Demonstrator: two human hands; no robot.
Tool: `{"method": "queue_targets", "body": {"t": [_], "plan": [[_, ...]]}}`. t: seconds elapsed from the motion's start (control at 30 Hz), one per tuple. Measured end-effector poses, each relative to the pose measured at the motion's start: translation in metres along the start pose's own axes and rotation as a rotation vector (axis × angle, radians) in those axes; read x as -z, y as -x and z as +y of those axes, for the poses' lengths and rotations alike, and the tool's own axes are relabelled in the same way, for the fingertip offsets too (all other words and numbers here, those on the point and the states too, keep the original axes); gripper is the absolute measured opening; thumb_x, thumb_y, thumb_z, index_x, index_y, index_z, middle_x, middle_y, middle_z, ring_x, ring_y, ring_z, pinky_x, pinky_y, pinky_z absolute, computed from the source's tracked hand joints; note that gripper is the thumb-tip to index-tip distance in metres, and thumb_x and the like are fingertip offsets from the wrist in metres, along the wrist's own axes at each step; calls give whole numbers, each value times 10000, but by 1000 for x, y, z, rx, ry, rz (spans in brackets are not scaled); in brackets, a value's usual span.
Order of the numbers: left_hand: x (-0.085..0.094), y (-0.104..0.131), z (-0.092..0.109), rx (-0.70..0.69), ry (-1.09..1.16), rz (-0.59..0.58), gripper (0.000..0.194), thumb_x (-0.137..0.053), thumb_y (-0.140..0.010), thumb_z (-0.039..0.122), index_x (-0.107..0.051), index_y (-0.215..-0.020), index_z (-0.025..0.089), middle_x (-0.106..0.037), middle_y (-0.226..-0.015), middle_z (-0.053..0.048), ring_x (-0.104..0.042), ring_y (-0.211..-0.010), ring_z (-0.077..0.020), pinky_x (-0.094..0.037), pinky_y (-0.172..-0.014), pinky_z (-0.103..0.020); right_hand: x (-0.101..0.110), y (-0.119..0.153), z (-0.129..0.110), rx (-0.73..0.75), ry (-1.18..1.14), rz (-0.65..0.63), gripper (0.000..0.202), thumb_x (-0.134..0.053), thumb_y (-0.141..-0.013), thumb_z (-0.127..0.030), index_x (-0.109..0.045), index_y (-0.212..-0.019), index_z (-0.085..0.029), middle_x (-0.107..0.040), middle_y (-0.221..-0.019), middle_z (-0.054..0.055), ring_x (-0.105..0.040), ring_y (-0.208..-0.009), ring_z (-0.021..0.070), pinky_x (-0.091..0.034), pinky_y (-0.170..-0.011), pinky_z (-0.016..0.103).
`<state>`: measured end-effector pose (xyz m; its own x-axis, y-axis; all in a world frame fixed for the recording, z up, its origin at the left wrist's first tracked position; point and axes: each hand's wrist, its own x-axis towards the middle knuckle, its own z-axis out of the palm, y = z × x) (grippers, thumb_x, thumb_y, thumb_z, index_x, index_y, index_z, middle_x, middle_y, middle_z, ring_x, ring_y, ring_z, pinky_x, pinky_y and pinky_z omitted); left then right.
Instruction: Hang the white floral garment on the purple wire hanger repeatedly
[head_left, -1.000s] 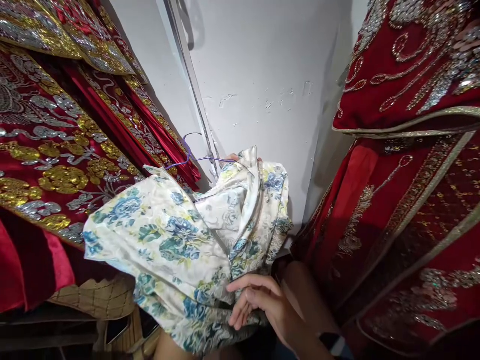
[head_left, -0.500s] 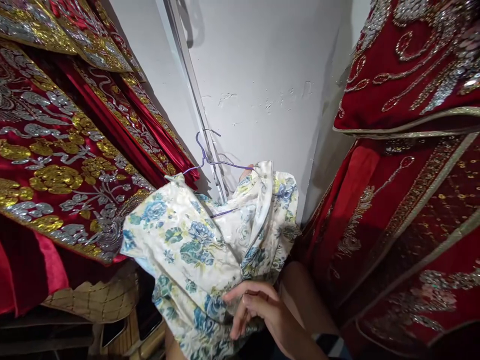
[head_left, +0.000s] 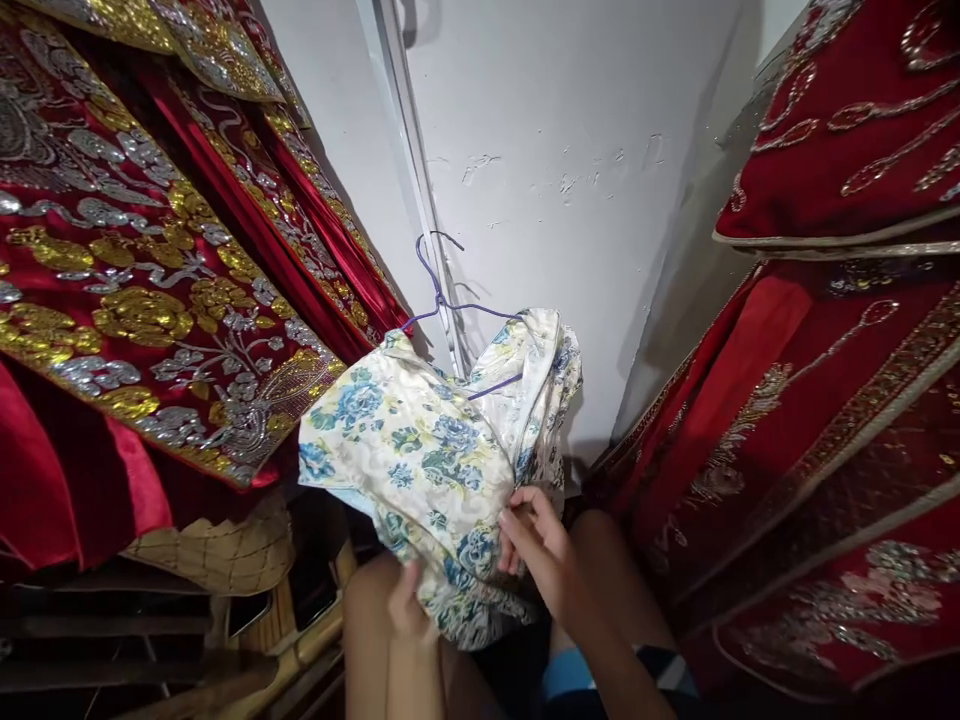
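Note:
A white garment with blue and green flowers (head_left: 442, 450) hangs on a thin purple wire hanger (head_left: 440, 300), its neckline crossing in a V. My right hand (head_left: 536, 540) has its thumb and fingers closed on the front of the garment, near the end of the V. My left hand (head_left: 409, 605) is low at the garment's left edge, blurred, and how its fingers sit on the cloth cannot be made out.
Red garments with gold and silver sequins (head_left: 142, 310) hang at the left, and beaded red garments (head_left: 765, 400) at the right. A pale wall (head_left: 562, 130) with a metal strip (head_left: 409, 120) stands ahead. My knees are below the garment.
My left hand has come into view at the garment's lower left. My right hand has moved up and closed on the front. The view has shifted, and the garment's right side looks narrower.

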<state>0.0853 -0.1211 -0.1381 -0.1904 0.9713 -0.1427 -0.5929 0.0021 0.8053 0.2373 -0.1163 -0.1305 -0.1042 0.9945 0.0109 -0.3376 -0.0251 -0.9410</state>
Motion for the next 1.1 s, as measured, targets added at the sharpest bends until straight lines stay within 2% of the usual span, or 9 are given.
{"method": "queue_targets", "body": {"t": [0.1,0.37,0.47,0.6,0.67,0.73,0.8,0.93,1.1], "plan": [[-4,5,3,111,-35,86,784,-920,-455,246,-687,-1202,207,-755,-1020,-91,-676,-1086,-363,-537,-948,-444,-2,-12,2,23,88,16,420,-601,-887,-622,-478,-959,-226,-498,-568,-70,-499,-498,115,-381,-481,224],[-10,3,-1,47,-70,128,587,-847,-537,250,-692,-1101,198,-742,-978,-87,-697,-1012,-321,-552,-902,-430,7,-8,-12,110,152,28,412,-551,-924,-555,-510,-689,-219,-401,-507,-50,-395,-477,119,-324,-499,274],[1,-11,-8,-185,-146,314,477,-839,-595,294,-671,-1030,192,-705,-956,-62,-672,-1000,-266,-533,-889,-376,14,-2,-24,74,226,75,375,-594,-884,-501,-574,-642,-215,-421,-471,-30,-404,-484,138,-307,-510,295],[10,-19,-16,-707,-275,515,445,-815,-687,275,-626,-1085,216,-629,-1047,-32,-604,-1025,-188,-473,-912,-296,9,2,-21,36,219,-22,355,-597,-883,-465,-614,-649,-199,-460,-477,-22,-424,-497,135,-324,-523,288],[7,-14,-20,-774,-447,328,411,-795,-728,263,-626,-1100,222,-620,-1076,-40,-596,-1029,-188,-462,-918,-289,3,2,-13,25,173,-94,356,-584,-901,-464,-624,-680,-187,-479,-493,-23,-434,-500,128,-334,-526,277],[0,-6,-26,-613,-587,27,354,-765,-763,293,-632,-1080,206,-640,-1002,-47,-620,-953,-199,-486,-860,-294,-3,3,-5,29,138,-141,350,-582,-909,-459,-630,-708,-176,-486,-512,-25,-444,-510,122,-340,-531,267],[-7,0,-35,-416,-609,-148,285,-714,-810,350,-630,-1030,189,-628,-854,-26,-618,-800,-182,-496,-735,-273,-7,3,0,36,121,-151,345,-590,-905,-456,-630,-717,-170,-489,-516,-28,-454,-512,119,-351,-536,260],[-14,5,-45,-358,-563,-177,232,-640,-877,404,-589,-829,183,-496,-657,28,-483,-590,-123,-412,-569,-223,-5,2,1,-16,98,-135,363,-608,-875,-490,-610,-701,-172,-506,-478,-29,-453,-462,114,-346,-502,250],[-10,-2,-41,-448,-679,-240,246,-586,-932,374,-570,-778,183,-542,-733,-7,-529,-714,-155,-431,-680,-244,-4,-8,-14,12,111,-100,400,-641,-843,-528,-590,-658,-177,-493,-448,-37,-422,-428,102,-330,-476,249]]}}
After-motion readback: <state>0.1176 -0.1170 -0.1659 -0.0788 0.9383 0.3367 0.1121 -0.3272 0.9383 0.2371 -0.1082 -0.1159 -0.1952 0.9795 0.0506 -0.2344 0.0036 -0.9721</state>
